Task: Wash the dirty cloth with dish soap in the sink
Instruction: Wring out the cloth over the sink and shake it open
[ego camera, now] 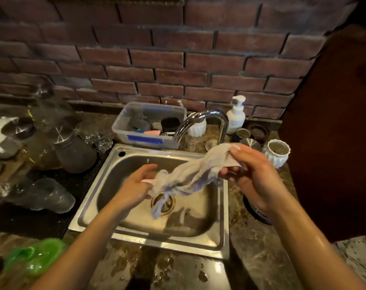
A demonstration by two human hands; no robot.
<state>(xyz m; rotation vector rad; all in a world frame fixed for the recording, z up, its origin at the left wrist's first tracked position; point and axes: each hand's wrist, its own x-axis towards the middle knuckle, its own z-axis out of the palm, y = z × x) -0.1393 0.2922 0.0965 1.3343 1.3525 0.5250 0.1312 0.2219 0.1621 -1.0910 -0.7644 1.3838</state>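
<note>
— Wet forearms come in from the bottom edge, and water is splashed over the counter (251, 254) just in front of the sink (221, 245). Where is the cloth?

— Over the basin. The cloth (190, 174) is pale, twisted into a rope, and runs slantwise from upper right down to lower left, its loose tail dangling just above the drain (167, 204).

— Who holds it?

— The right hand (253, 176) is clamped on the upper end, thumb on top and fingers curled beneath, over the sink's right rim. The left hand (136, 185) sits at the lower end; its fingers are spread and blurred, touching the cloth, but whether they are closed on it cannot be told.

— And the soap?

— A white pump bottle (236, 118) stands against the brick wall, behind the tap (205, 122). Its label is too small to read.

— What else is around?

— A clear tub (136, 141) behind the sink holds a pink sponge (152, 132) and other scrubbing things. A ribbed white cup (277, 153) stands right of the sink, near the right hand. Glassware (52, 193) lies on a dark mat to the left, and something green and blurred (35, 258) sits at the lower left.
</note>
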